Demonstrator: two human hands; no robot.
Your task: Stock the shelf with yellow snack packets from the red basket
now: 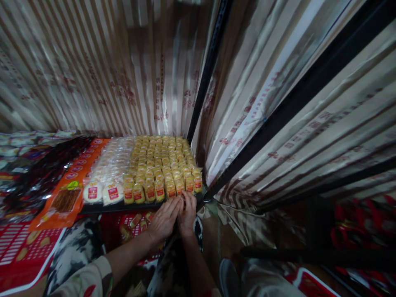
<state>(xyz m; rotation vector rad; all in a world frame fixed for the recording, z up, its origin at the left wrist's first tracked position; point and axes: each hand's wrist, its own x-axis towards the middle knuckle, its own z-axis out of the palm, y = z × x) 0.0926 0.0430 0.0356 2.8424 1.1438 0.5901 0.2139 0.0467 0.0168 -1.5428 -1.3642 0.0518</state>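
Side by side at the front edge of the shelf, my left hand (166,215) and my right hand (187,213) meet with their fingers bent and close together. Whatever they pinch is hidden by the fingers. Right behind the fingertips stands the front row of small yellow wrapped snack packs (159,187) with red labels, lined up in dense rows that run back to the curtain. To their left are rows of clear packs of white round cakes (113,193), also red-labelled. An orange snack bag (66,200) lies farther left, overhanging the edge.
Dark glossy packets (46,165) are heaped on the left. Below the shelf sit a red basket (31,243) and loose yellow packs (136,220). A printed striped curtain (139,74) and black poles (262,128) close off the back and right. Another person's leg (262,278) shows lower right.
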